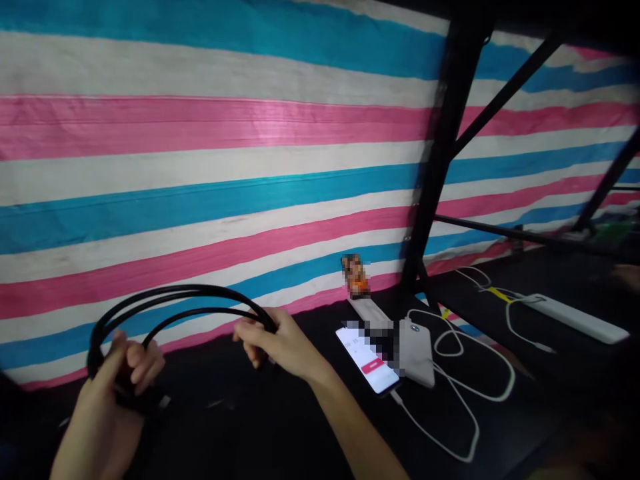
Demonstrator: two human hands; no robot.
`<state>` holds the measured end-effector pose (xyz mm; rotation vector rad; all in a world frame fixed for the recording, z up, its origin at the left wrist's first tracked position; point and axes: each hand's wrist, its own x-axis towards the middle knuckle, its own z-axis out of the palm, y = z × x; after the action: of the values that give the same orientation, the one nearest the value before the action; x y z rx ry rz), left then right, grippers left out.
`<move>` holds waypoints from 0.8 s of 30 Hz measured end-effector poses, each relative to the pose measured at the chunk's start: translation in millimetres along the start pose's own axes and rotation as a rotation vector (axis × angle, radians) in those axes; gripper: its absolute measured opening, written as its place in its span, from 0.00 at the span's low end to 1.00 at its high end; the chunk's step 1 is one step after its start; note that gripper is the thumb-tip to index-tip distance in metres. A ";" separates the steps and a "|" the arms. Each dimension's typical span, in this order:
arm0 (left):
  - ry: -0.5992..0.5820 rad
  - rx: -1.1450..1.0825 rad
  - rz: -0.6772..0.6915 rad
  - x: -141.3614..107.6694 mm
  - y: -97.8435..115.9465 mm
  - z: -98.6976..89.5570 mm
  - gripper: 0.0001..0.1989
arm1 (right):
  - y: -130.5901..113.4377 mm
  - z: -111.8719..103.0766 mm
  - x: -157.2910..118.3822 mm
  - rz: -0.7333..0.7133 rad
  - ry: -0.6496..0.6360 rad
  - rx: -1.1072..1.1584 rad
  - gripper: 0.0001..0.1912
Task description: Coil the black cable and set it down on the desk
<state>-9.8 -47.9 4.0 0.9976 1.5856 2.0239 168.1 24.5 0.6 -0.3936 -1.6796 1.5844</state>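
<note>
A black cable (187, 291) in several loose loops arches between my two hands above the dark table. My left hand (125, 370) is closed around the left side of the loops, and a connector end shows just below it. My right hand (273, 340) has its fingers curled round the right side of the loops. To the right of my right hand, a phone (367, 360) with a lit screen lies on the table, a white cable plugged into its lower end.
Beside the phone sits a white power bank (417, 353) with white cables. A white power strip (577, 319) lies farther right. Behind the table (210, 433) hangs a striped sheet (210, 127). A black metal frame post (443, 147) stands at the back right.
</note>
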 end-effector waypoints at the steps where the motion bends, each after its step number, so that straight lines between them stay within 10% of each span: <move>1: -0.072 -0.031 -0.081 3.0 2.7 3.0 0.23 | -1.2 -2.7 -0.1 0.000 0.008 0.065 0.16; 11: -0.499 0.440 -0.027 22.1 -16.6 4.2 0.22 | -11.2 -31.4 -0.5 0.041 0.102 0.403 0.17; 24: -0.552 0.533 -0.024 55.7 -44.8 -19.1 0.19 | -7.3 -41.9 6.9 0.001 0.314 0.080 0.15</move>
<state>-67.0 -10.3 -24.1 1.5453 1.8117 1.1556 195.3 57.4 6.4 -0.5697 -1.3732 1.4970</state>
